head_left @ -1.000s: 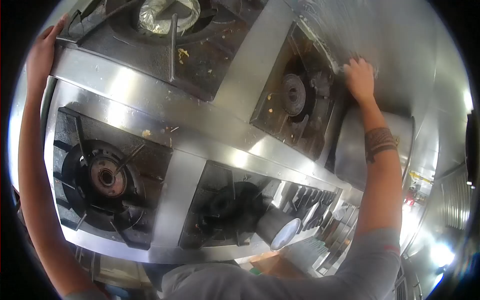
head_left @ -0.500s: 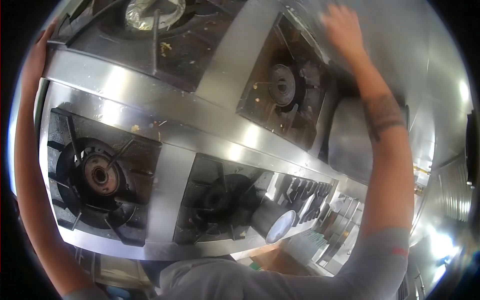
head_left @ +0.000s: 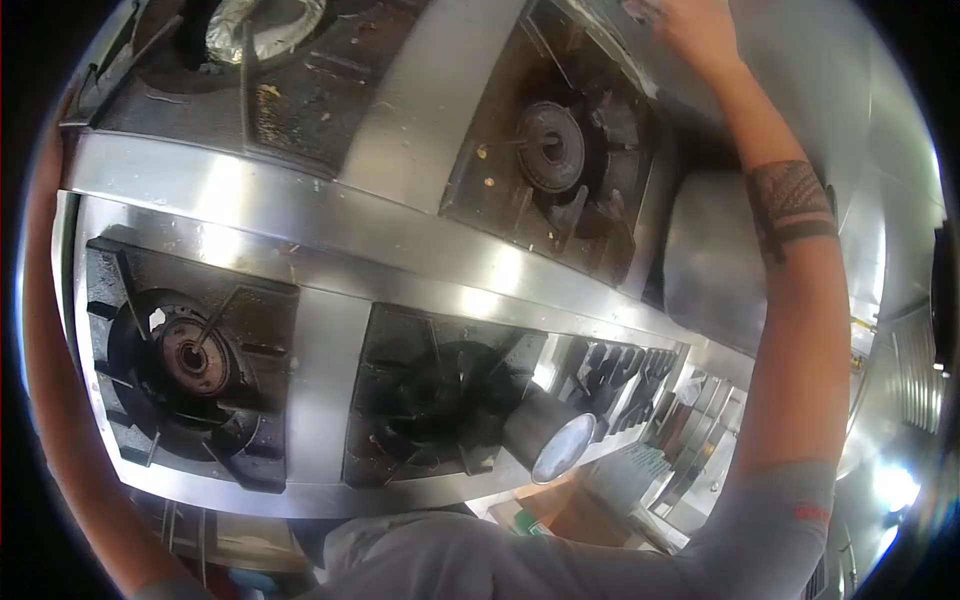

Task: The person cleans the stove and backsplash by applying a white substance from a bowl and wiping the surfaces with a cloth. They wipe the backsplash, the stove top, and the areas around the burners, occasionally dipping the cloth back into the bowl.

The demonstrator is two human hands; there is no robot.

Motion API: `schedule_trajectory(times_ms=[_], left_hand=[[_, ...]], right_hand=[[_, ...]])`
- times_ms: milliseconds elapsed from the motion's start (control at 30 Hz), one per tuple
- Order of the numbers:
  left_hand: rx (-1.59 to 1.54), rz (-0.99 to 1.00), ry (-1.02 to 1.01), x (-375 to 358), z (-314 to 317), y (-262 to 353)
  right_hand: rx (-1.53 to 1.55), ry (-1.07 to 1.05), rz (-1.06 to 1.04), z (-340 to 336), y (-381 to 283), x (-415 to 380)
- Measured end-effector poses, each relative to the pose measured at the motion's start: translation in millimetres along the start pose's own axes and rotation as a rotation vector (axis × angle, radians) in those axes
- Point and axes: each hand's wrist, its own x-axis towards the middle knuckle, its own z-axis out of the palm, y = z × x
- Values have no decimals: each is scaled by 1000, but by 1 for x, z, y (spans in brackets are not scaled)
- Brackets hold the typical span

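Note:
My right hand (head_left: pixel 695 32) is raised at the top edge of the view, against the steel back wall (head_left: pixel 800 90). Its fingers are curled around something small and greyish, mostly cut off by the frame edge. Below that hand lies the rear right burner (head_left: pixel 550 147). At the far left, my left hand (head_left: pixel 58 150) is dim beside the corner of the steel stove; its fingers cannot be made out. Nearest to it are the steel ledge (head_left: pixel 150 160) and the rear left grate with a foil-lined ring (head_left: pixel 262 35).
Front burners (head_left: pixel 195 357) with black grates fill the lower stove. A metal pot (head_left: pixel 545 430) stands at the front right. Beyond the rear burner is a large steel pot-like surface (head_left: pixel 705 250). Food crumbs (head_left: pixel 268 92) lie on the rear grate, and a cardboard box (head_left: pixel 570 510) sits below.
My right hand has shifted slightly up and right along the wall. My left hand has slid lower at the left edge. The camera view has tilted a little, moving the stove leftward.

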Motion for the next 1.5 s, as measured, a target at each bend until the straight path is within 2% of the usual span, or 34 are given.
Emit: schedule_trajectory(times_ms=[67,100,133,167,200,233,300,333,400,467,500,533,567,633,667,700,733,767,800,867,900,933,967,1000,1033,1067,1133,1200,1267,1333,1367,1433,1467,1500], left_hand=[[14,12,35,1,-37,50],[36,18,75,-3,-61,83],[31,17,74,-1,-71,95],[-128,-223,-61,4,-93,118],[-283,-468,-195,4,-106,127],[-281,-479,-195,0,-104,125],[-335,-627,-113,6,-90,122],[0,-120,-21,-1,-63,87],[36,-58,-38,0,-54,69],[65,-14,-44,3,-46,61],[294,38,-136,5,-43,60],[526,90,-229,6,-43,58],[530,79,-225,5,-45,59],[-248,-302,17,0,-56,79],[-591,-600,-22,-1,-98,133],[-590,-595,-27,0,-87,121],[-454,-346,40,-1,-69,94],[-319,-92,101,0,-58,79],[-462,-450,23,2,-81,114],[-462,-412,61,11,-51,77],[-414,-233,65,0,-17,34],[-364,-50,77,-11,17,-10],[-318,126,97,-14,20,-13],[-229,-76,7,-15,17,-15],[-215,-93,3,-14,16,-10],[-231,-108,-9,-8,18,-9],[-217,-99,-18,-7,18,-15],[-227,-92,-27,-3,22,-19],[-276,-120,-27,-9,30,-28],[-336,-206,-29,-12,16,1],[-354,-251,-31,-13,4,22],[37,-147,-78,-13,-17,40],[107,-123,-77,-13,-14,34],[177,-100,-74,-15,-6,20]], right_hand=[[-214,-38,-77,17,16,-19],[-216,-31,-85,38,33,-34],[-179,46,-285,70,59,-60],[-142,124,-486,83,73,-73],[-149,130,-491,71,69,-61],[-198,193,-473,51,60,-42],[-239,253,-447,-4,28,-23],[-241,306,-397,-20,22,-10],[-217,397,-355,-15,36,-17],[-170,475,-417,45,84,-54],[-341,134,-435,67,103,-78],[-281,56,-385,67,106,-82],[-223,-16,-331,66,108,-86],[-323,338,-522,52,104,-56],[-417,350,-360,-2,58,-33],[-333,585,-296,-56,18,-2],[-246,823,-228,-84,-3,20],[-240,817,-224,-65,5,18],[-285,703,-242,-30,24,6],[-391,498,-290,21,45,-14],[-466,264,-345,39,47,-56],[-272,301,-474,89,83,-82],[-166,355,-311,49,61,-86],[-202,461,-370,42,51,-56],[-241,533,-414,42,50,-35],[-235,443,-231,23,39,5],[-220,368,-55,-32,-3,49],[-115,878,-274,-65,-32,39],[-193,342,-250,25,14,2],[-237,262,-488,84,55,-65],[-240,270,-490,79,53,-57],[-98,521,-511,70,37,-30],[-64,587,-418,32,4,-1],[-60,589,-412,18,-6,7]])
